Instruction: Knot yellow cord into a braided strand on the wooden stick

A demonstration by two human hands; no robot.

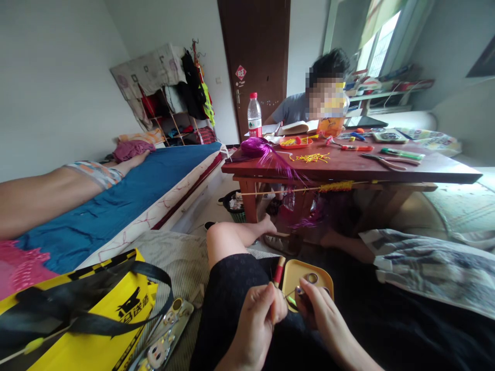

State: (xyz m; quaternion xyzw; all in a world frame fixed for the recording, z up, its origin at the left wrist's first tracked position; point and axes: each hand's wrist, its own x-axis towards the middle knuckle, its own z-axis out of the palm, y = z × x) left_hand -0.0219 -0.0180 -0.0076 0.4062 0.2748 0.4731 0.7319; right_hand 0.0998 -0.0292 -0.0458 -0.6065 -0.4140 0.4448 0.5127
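Observation:
My left hand (257, 319) is closed in a pinch over my lap, holding a thin thread that leads to a red spool (278, 272) standing just above it. My right hand (319, 309) is closed too, pinching something small and dark at its fingertips, too small to name. Both hands meet fingertip to fingertip over a small yellow tray (320, 273) that rests on my black-clothed lap and holds a few small round parts. My bare knee (222, 239) rises just beyond the hands.
A yellow bag with black straps (77, 309) and a cartoon tin (162, 340) lie at my left. A low wooden table (348, 165) ahead carries purple fibres (257, 147), a water bottle (254, 116), pliers and yellow bits; a person sits behind it. Another person lies on the blue bed (135, 201).

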